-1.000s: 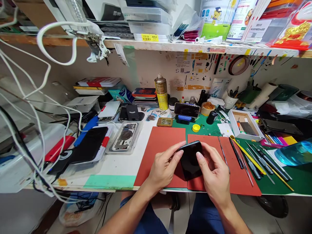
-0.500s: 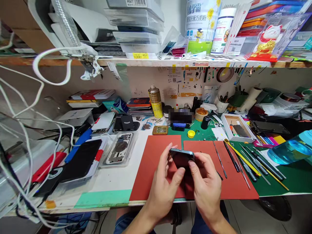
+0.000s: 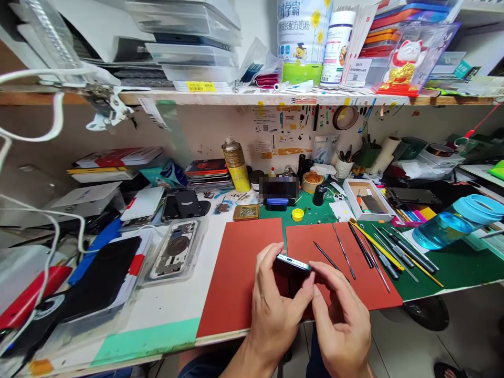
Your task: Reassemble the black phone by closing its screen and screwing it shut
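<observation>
A phone [image 3: 293,262] is held above the red mats, its edge with the charging port facing up and away from me. My left hand [image 3: 273,307] grips it at the left side, fingers along the far corner and thumb across the near side. At the phone's right corner, my right hand [image 3: 342,315] has its index finger against the edge, its thumb close to the left thumb. The phone's lower part is hidden behind my hands. Just right of it, a thin dark tool [image 3: 326,255] lies on the right red mat [image 3: 378,294].
Tweezers and a yellow-handled brush [image 3: 376,244] lie at the right, near a blue water bottle [image 3: 459,220]. An opened phone housing in a clear tray [image 3: 177,249] sits at the left, beside a black phone [image 3: 102,278]. A loaded shelf [image 3: 275,98] spans the back.
The view has turned to the right. The phone has tilted so that its port edge shows more clearly, and my thumbs have come together. The thin dark tool is now uncovered.
</observation>
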`<action>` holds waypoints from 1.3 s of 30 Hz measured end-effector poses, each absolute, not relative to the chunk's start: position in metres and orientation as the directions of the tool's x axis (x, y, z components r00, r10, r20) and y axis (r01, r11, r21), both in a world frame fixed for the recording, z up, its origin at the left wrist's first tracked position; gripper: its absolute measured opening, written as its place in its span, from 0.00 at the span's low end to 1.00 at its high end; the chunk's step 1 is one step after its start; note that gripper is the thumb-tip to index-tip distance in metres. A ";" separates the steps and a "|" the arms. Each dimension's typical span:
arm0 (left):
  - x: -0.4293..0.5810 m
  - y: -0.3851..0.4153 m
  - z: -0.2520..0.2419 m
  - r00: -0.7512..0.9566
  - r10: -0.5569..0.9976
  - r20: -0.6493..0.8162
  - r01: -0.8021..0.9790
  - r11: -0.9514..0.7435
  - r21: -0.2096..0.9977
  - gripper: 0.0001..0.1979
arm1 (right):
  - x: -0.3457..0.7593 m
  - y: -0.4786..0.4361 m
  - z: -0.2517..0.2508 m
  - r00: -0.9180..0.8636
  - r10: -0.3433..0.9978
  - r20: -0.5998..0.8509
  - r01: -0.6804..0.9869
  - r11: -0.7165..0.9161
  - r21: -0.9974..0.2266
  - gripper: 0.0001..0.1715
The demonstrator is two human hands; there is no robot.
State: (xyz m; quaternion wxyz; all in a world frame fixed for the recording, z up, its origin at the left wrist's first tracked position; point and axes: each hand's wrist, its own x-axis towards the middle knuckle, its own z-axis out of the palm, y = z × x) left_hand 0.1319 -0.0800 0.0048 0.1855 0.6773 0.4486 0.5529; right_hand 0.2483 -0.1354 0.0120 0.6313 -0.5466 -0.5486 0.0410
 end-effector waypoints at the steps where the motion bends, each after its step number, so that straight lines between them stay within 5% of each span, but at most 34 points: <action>1: 0.135 -0.079 0.005 -0.024 0.786 0.618 0.429 -0.550 0.717 0.34 | 0.247 -0.139 0.010 0.399 0.615 0.680 0.587 0.398 -0.705 0.24; 8: 0.145 -0.077 0.002 -0.031 0.646 0.763 0.508 -0.647 0.569 0.36 | 0.230 -0.141 0.001 0.388 0.433 0.814 0.776 0.323 -0.542 0.41; 27: 0.153 -0.076 -0.003 -0.047 0.586 0.809 0.510 -0.682 0.524 0.35 | 0.232 -0.135 -0.002 0.336 0.427 0.840 0.821 0.304 -0.483 0.43; 35: 0.156 -0.073 -0.001 -0.045 0.530 0.847 0.541 -0.699 0.466 0.34 | 0.231 -0.126 0.021 0.351 0.348 0.869 0.833 0.308 -0.460 0.21; 39: 0.157 -0.074 0.000 -0.045 0.532 0.845 0.554 -0.691 0.465 0.37 | 0.236 -0.126 0.028 0.386 0.395 0.834 0.782 0.340 -0.522 0.18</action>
